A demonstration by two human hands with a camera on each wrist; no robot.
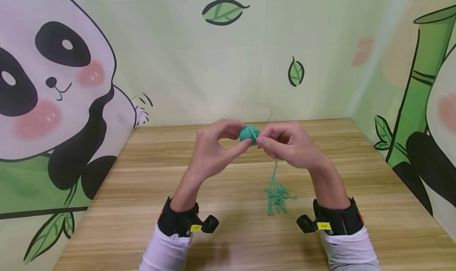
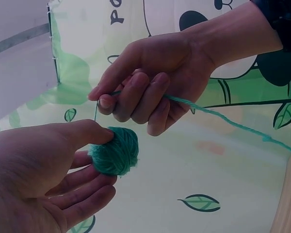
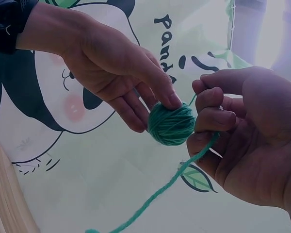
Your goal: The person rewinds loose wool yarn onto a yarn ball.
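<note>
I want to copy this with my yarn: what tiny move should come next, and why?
Probably the right hand should wrap the strand once round the ball: the left hand holds it, the strand runs through the right hand, and loose yarn lies on the table.

Head view looking forward and down, closer wrist views, both sharing yarn ball (image 2: 117, 153)

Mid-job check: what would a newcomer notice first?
Probably the black-and-white panda printed on the pale green backdrop, left in the head view. Then the round green yarn ball, held centrally in the left grip, its strand pinched by the right grip. Below lies a green yarn tangle on the brown wood-grain table.
</note>
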